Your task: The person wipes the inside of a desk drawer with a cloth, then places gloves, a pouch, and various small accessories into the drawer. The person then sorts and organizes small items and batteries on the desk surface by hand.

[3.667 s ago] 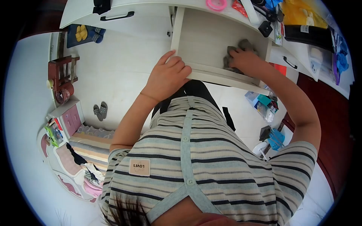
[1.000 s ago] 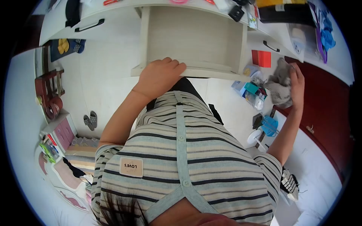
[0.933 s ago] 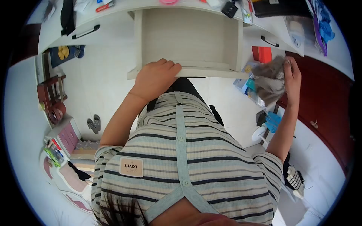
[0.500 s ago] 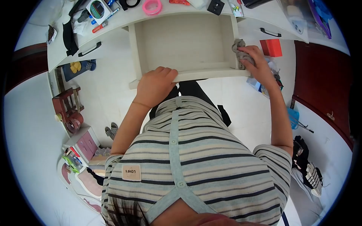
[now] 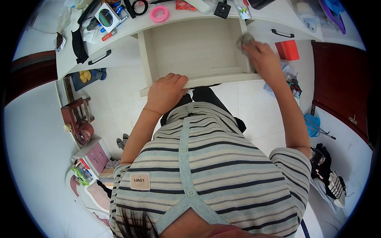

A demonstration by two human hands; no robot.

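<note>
A pulled-out white drawer (image 5: pixel 190 47) hangs from the desk in front of me, and its inside shows no objects. My left hand (image 5: pixel 168 92) has its fingers curled over the left part of the drawer's front edge. At the drawer's right side wall, my right hand (image 5: pixel 262 59) grips a crumpled grey cloth (image 5: pixel 245 41), slightly blurred, which lies against the top of that wall.
The desk top (image 5: pixel 178 14) bears a pink ring (image 5: pixel 159 14), a black square object (image 5: pixel 222 10) and a red marker (image 5: pixel 108 36). A red box (image 5: pixel 287 50) stands right of the drawer. A wooden stool (image 5: pixel 76 115) is on the floor at left.
Earlier the cloth was inside the drawer, then hung over the floor at right. It has since come back to the drawer's right wall and moved slightly farther back. My left hand stays on the front edge.
</note>
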